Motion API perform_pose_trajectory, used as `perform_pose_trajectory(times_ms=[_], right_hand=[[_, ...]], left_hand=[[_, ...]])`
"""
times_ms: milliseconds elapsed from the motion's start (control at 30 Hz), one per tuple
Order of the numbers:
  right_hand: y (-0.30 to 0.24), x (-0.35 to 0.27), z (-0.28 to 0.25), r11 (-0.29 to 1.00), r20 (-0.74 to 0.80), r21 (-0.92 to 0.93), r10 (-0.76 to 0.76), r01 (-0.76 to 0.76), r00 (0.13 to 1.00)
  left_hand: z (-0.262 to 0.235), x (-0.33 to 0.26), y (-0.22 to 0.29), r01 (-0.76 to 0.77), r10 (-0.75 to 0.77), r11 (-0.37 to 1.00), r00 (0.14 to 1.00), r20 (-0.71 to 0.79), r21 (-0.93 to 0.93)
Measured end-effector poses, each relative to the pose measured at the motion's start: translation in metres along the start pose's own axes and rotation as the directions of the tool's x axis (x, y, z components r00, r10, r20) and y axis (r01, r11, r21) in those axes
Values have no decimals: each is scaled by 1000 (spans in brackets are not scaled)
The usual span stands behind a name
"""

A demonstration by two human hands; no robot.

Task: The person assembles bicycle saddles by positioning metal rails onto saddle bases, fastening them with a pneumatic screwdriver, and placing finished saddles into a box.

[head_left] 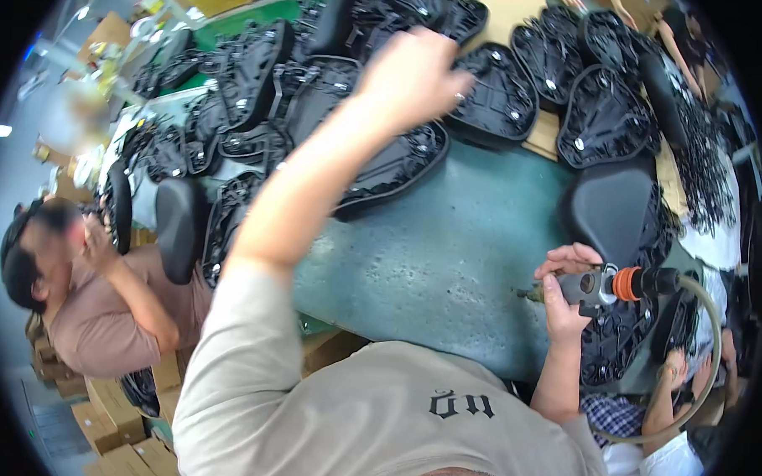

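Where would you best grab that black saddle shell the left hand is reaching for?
The saddle shell lies underside up, with its ribbed hollow facing you and its raised rim running all round. I'd pinch that rim at the near, wider end, coming from above, about where the left hand hovers. The right hand holds the pneumatic screwdriver.

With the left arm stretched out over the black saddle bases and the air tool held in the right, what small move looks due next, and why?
Probably close the left hand on the black saddle base under it and draw it onto the bare green tabletop. The right hand holds the air screwdriver idle there, nothing beneath its tip.
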State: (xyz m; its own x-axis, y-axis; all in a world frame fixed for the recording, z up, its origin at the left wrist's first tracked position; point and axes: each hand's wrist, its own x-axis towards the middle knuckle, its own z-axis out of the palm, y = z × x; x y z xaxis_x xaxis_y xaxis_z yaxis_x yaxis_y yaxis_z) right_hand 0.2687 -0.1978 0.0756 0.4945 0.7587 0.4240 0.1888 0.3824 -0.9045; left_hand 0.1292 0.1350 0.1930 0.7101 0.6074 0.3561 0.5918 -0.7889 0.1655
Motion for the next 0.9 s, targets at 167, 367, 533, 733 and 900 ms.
perform_pose_trajectory(times_ms=[167,367,533,733,900], right_hand=[[-17,-10,9,1000,-63,-4,24,-24,998],[-33,-14,-23,998,-198,59,-11,23,980],[-68,22,-39,959,-109,260,-90,116,990],[-57,72,26,908,185,388,-242,155,952],[-48,59,79,949,20,308,65,-68,998]], left_hand=[[122,65,-5,59,-38,993,980,194,-103],[60,-44,80,58,-68,954,997,-23,-294],[43,-229,94,88,16,831,983,182,-549],[27,-284,103,14,155,729,970,185,-684],[20,-260,90,350,52,553,891,451,-756]])
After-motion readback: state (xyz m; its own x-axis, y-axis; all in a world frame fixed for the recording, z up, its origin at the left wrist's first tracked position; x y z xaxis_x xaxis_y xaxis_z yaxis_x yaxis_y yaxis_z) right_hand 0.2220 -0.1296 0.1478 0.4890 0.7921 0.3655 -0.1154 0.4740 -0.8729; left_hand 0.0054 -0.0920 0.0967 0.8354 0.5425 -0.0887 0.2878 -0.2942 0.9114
